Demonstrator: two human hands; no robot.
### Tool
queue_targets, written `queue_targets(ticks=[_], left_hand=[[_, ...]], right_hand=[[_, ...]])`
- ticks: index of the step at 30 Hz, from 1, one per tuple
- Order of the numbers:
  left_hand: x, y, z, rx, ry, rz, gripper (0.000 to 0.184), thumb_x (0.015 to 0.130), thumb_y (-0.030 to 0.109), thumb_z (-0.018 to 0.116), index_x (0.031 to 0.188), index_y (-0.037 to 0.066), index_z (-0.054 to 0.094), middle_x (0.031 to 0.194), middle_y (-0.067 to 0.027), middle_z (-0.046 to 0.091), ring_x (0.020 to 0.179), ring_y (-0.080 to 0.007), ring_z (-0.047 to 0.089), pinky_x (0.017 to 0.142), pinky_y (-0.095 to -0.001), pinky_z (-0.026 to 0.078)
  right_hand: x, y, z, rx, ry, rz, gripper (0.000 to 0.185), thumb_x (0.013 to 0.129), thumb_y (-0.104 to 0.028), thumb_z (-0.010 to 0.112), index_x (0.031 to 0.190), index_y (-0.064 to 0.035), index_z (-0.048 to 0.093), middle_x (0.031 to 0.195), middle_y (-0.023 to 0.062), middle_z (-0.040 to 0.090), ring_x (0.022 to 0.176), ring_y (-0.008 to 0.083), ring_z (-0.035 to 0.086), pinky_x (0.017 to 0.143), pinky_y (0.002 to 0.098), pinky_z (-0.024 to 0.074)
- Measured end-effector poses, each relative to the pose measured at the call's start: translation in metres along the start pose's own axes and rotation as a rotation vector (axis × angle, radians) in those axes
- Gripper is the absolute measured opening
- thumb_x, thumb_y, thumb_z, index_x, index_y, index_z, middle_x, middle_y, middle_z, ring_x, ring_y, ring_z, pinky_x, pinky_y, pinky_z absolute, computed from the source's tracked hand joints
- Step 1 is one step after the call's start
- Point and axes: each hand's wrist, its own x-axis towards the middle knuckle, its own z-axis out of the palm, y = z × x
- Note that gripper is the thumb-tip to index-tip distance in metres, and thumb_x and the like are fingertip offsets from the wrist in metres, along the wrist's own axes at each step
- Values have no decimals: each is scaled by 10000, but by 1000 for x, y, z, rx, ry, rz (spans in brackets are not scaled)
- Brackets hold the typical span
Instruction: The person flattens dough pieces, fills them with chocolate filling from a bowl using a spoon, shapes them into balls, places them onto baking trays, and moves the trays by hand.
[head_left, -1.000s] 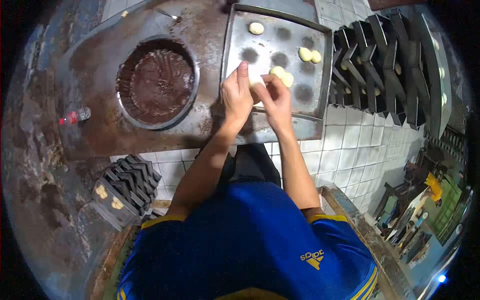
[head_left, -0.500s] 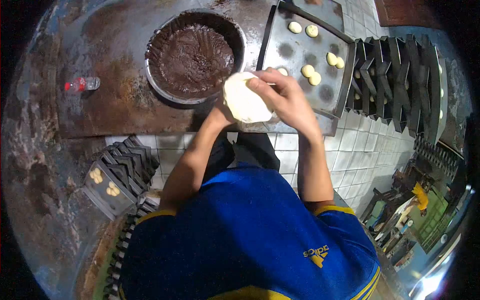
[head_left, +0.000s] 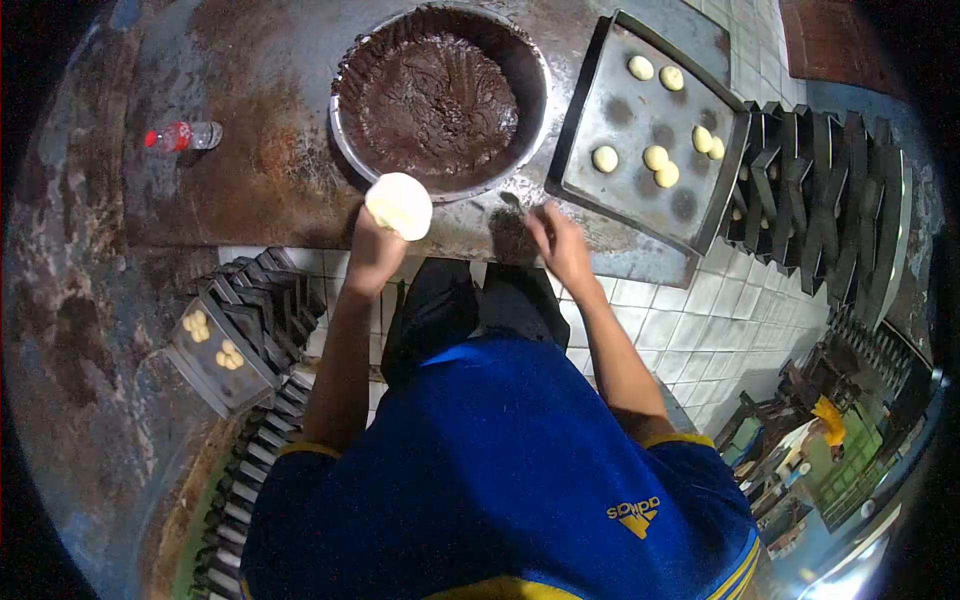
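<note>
My left hand [head_left: 375,255] holds up a pale, flattened round of dough [head_left: 400,206] by the near rim of a big metal bowl [head_left: 541,112]. Thick dark brown paste [head_left: 435,105] covers the inside of the bowl. Close to the table's front edge, my right hand [head_left: 563,247] has its fingers closed at a small spatula-like tool [head_left: 511,200]; its dark flat end points towards the bowl, and its handle is mostly hidden. To the right lies a baking tray [head_left: 625,205] bearing several small pale dough balls [head_left: 605,159], some touching in pairs.
A small bottle with a red cap [head_left: 183,136] lies on the worn table [head_left: 230,200] at left. Stacked metal trays [head_left: 825,190] stand at right. More stacked trays [head_left: 265,310] are at lower left, the top one with dough pieces [head_left: 229,354].
My hands have moved apart. The left has carried the dough round leftwards, while the right has let go of it and moved down to the small tool. The camera view has shifted slightly.
</note>
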Motion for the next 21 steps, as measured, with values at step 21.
queue_targets(ticks=[21], left_hand=[[-18, -22, -66, -266, 1, -452, 514, 894, 30, 779, 1377, 60, 606, 1200, -67, 719, 1009, -161, 702, 833, -321, 576]], right_hand=[[232, -33, 14, -748, 94, -408, 267, 1029, -209, 514, 930, -63, 715, 1100, 188, 695, 936, 351, 731, 752, 462, 628]])
